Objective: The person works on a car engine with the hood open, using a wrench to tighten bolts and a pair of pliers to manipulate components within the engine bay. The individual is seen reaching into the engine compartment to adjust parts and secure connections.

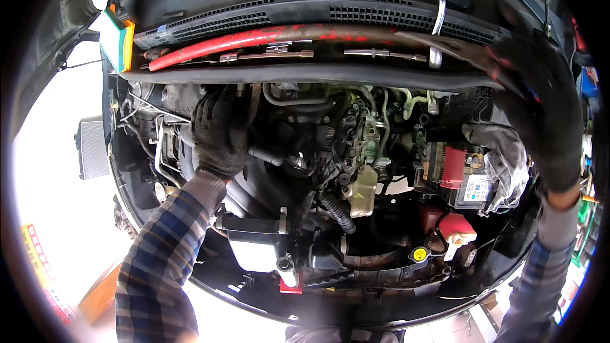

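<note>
Dark metal-and-plastic engine (pixel 330 136): fills the centre, full of gaps, so any dropped part could vanish down there.
Long, curved, paint-worn red bar (pixel 254 39): lies from 11 to 2 o'clock; a knock on its right end could sweep tools loose.
Black box-shaped battery (pixel 473 194): just past 3 o'clock, and falling metal might short it!
Dark-gloved right hand (pixel 540 108): 2 o'clock, blurred near the bar's end; grip, can't tell.
Dark-gloved left hand (pixel 220 130): 10 o'clock, fingers bent into the engine, tips hidden, hold unclear; a slip could scrape knuckles.
Slim steel socket rod (pixel 384 55): 1 o'clock, might roll if bumped.
</note>
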`<state>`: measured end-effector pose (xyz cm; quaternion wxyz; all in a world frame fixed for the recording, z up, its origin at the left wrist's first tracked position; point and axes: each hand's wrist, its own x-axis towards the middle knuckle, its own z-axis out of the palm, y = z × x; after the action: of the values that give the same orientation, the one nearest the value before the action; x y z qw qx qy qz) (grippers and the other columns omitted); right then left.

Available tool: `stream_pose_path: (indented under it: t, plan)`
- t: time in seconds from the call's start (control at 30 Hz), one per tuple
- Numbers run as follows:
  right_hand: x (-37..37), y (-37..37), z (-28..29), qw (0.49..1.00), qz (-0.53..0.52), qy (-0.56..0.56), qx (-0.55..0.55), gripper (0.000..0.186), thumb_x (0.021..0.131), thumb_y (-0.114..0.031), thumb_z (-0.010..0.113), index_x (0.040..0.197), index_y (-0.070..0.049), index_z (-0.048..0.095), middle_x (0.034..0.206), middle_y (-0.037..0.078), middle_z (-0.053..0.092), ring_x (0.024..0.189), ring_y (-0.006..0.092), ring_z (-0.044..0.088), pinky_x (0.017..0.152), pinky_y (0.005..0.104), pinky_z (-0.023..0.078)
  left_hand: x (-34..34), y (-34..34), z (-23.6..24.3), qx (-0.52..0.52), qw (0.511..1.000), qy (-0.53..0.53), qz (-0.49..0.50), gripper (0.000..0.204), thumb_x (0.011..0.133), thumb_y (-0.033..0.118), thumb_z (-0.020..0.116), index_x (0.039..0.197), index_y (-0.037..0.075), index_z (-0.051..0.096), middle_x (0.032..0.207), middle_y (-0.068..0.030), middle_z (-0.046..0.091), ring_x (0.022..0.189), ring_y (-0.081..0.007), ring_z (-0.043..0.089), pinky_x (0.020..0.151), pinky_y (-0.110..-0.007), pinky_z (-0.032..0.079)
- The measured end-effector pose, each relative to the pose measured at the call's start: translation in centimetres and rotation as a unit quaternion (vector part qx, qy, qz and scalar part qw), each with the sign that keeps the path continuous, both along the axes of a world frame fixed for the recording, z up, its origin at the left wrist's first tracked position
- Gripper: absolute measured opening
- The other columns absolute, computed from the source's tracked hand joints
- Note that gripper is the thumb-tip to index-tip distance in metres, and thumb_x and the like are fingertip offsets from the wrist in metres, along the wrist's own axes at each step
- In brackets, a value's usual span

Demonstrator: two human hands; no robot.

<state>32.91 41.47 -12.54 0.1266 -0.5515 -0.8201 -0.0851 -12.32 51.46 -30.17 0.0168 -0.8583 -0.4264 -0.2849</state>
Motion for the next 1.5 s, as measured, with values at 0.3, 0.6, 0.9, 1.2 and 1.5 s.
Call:
stream_pose_path:
  t: [0.3,0.6,0.9,1.2,1.5]
  plan:
    - [-1.5,1.4,-5.5,0.997,-0.027,0.026,0.068,0.046,0.089,-0.006,0.073,0.134,-0.008,0.064,0.143,0.016,0.057,0.123,0.0314,0.064,0.096,0.0392,0.059,-1.5,-0.4,0.1,0.021,0.999,0.044,0.0,0.053,0.101,0.039,0.052,0.133,-0.002,0.06,0.121,-0.0259,0.065,0.113,-0.0466,0.061,0.098,-0.055,0.047]
    - [-11.8,-0.8,-13.2,0.908,-0.017,0.104,-0.406,0.02,0.091,-0.006,0.06,0.108,-0.001,0.07,0.112,0.021,0.07,0.107,0.0336,0.069,0.087,0.0439,0.057,-2.2,-0.7,-0.3,0.023,0.998,0.054,-0.006,0.053,0.102,0.038,0.049,0.133,-0.003,0.059,0.126,-0.0239,0.064,0.113,-0.047,0.06,0.099,-0.056,0.046]
    - [-13.5,10.5,-29.8,0.869,-0.191,0.226,-0.397,0.056,0.109,-0.037,0.031,0.157,-0.011,0.041,0.164,0.012,0.038,0.151,0.0288,0.036,0.125,0.0416,0.028,-2.1,-0.7,0.1,0.008,0.998,0.056,0.018,0.052,0.102,0.038,0.048,0.132,-0.003,0.061,0.128,-0.0259,0.063,0.12,-0.0483,0.058,0.104,-0.054,0.045]
    - [-12.7,10.7,-33.7,0.868,-0.238,0.271,-0.34,0.054,0.108,-0.036,0.034,0.154,-0.01,0.044,0.161,0.013,0.042,0.148,0.03,0.039,0.122,0.042,0.031,-1.5,-0.9,0.7,0.03,0.996,0.089,-0.008,0.037,0.099,0.023,0.053,0.125,-0.001,0.063,0.124,-0.0237,0.063,0.113,-0.0488,0.06,0.098,-0.056,0.048]
    - [-13.1,10.5,-34.7,0.862,-0.256,0.313,-0.306,0.052,0.108,-0.035,0.036,0.152,-0.01,0.047,0.158,0.014,0.045,0.145,0.0312,0.042,0.12,0.0424,0.034,-3.0,-0.8,-0.1,0.045,0.992,0.119,-0.019,0.043,0.099,0.025,0.053,0.133,-0.001,0.06,0.128,-0.0252,0.063,0.118,-0.0485,0.059,0.103,-0.057,0.045]
